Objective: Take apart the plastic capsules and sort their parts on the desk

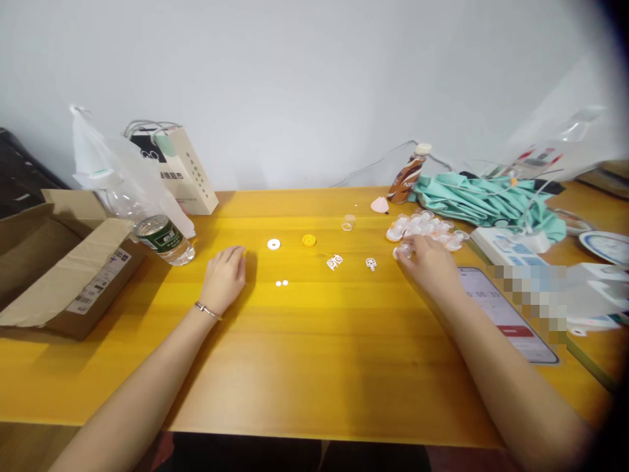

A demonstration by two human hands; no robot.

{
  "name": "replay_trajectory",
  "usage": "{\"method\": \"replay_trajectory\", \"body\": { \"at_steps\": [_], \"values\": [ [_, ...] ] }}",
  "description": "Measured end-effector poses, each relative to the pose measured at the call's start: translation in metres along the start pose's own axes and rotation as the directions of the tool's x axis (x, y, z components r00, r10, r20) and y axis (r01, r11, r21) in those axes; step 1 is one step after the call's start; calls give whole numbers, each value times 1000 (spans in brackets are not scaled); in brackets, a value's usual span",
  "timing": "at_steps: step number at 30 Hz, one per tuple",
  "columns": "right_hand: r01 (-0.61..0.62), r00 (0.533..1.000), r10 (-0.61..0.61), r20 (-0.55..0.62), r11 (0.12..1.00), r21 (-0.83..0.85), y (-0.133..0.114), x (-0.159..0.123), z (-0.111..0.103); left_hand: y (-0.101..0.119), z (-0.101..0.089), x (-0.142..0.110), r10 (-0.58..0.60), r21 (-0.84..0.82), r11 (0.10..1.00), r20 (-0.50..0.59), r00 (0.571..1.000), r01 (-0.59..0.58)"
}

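My right hand (431, 265) pinches a small clear plastic piece (401, 252) at the near edge of a pile of clear plastic pieces (425, 226), some with orange and white parts. My left hand (223, 278), a bracelet on its wrist, rests on the table with its fingers curled together and nothing visible in them. Between the hands lie a white ring (274, 244), a yellow wheel-like disc (308, 240), two small white discs (282, 283), white cut-out pieces (335, 262), another such piece (371, 263) and a clear ring-shaped cup (348, 223).
An opened cardboard box (105, 278) and a tilted water bottle (167, 239) are at left, before a paper bag (189, 170). At right are a brown drink bottle (407, 174), a teal folded umbrella (486, 200) and a phone (515, 328). A pink cone-like piece (379, 204) lies behind.
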State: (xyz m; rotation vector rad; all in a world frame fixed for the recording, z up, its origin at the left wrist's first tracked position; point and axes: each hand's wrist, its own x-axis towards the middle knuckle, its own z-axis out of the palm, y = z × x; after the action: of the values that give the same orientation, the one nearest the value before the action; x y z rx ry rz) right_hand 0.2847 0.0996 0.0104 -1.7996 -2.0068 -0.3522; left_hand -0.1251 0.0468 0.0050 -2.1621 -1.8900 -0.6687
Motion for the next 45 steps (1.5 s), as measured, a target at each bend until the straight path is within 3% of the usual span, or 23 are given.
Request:
{"method": "replay_trajectory", "body": {
  "at_steps": [4, 6, 8, 14, 22, 26, 28, 30, 31, 33, 35, 37, 41, 45],
  "values": [
    [-89, 956, 43, 291, 985, 146, -10, -5, -16, -32, 10, 12, -128, -83, 989, -30, 991, 125],
    [-59, 897, -61, 438, 965, 255, -16, -9, -24, -40, 15, 18, -188, -162, 969, 6, 982, 187],
    [-5, 844, -198, 498, 926, 377, -24, -14, -31, -44, 18, 24, -217, -194, 956, 35, 976, 219],
    [129, 799, -445, 405, 784, 607, -59, -33, -36, -52, 24, 40, -263, -165, 951, 9, 965, 261],
    [60, 800, -497, 338, 625, 778, -95, -50, -21, -59, 30, 41, -296, -206, 936, -20, 955, 286],
    [33, 810, -494, 316, 576, 817, -100, -57, -14, -29, 16, 32, -219, -259, 950, -168, 961, 172],
    [29, 818, -485, 310, 572, 819, -101, -58, -10, 1, 4, 23, -108, -337, 941, -192, 975, 38],
    [34, 828, -472, 304, 583, 812, -103, -60, -6, 37, -6, 10, 88, -447, 884, -137, 987, -141],
    [44, 834, -466, 296, 591, 806, -104, -60, -4, 55, -9, 4, 215, -502, 835, -79, 973, -226],
    [80, 847, -462, 264, 600, 796, -108, -62, -2, 85, -12, -8, 459, -596, 725, 43, 887, -345],
    [119, 857, -467, 217, 590, 799, -111, -63, 0, 105, -10, -17, 586, -674, 629, 85, 806, -386],
    [147, 858, -480, 182, 569, 809, -114, -64, 1, 114, -3, -22, 626, -714, 577, 74, 776, -397],
    [173, 823, -533, 195, 561, 809, -114, -65, -1, 113, 8, -25, 583, -760, 537, 20, 812, -367],
    [215, 787, -583, 202, 565, 796, -114, -65, -5, 107, 4, -28, 562, -815, 501, 52, 825, -290]
  ]
}}
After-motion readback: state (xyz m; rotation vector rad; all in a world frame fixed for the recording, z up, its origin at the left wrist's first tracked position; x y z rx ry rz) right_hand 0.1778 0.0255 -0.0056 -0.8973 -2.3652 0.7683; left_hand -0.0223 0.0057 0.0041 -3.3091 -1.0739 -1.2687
